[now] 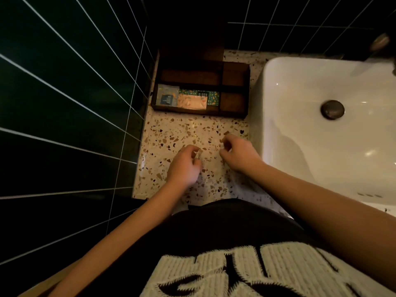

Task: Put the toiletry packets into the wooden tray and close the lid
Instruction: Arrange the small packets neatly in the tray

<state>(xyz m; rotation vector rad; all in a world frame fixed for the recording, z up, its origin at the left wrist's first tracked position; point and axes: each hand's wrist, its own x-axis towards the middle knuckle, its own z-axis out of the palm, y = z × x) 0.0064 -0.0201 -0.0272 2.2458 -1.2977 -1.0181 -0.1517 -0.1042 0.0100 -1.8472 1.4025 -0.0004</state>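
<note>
- The wooden tray (200, 91) sits at the far end of the speckled surface (186, 129), against the dark tiled wall (64, 93) and just left of the white sink (321, 125).
- Three toiletry packets lie in its near-left compartment: a pale blue packet (167, 95) at the left end, a peach packet (191, 101) beside it, and a green patterned packet (211, 95) partly under the peach one.
- The far compartment and the two small right-hand compartments look bare.
- The lid (192, 50) appears to stand raised behind the tray against the wall, though it is dark there and its edges are hard to make out.
- Both hands hover low over the near part of the surface, well apart from the tray.
- The left hand (185, 166) has its fingers (196, 153) curled in narrow; the right hand (239, 155) is curled likewise.
- Something small and pale may sit between the fingers of each hand, but it is too blurred to tell whether either holds anything.
- No loose packet is visible on the surface.
- Judged from this, the packing step looks nearly or fully done, and the lid is not yet shut.
- If the fingers do hold a last item, the next move calls for a forward reach to drop it into a compartment.
- Otherwise it calls for reaching over the tray to the lid's top edge and swinging it down, checking that no packet corner sticks up to block it.
</note>
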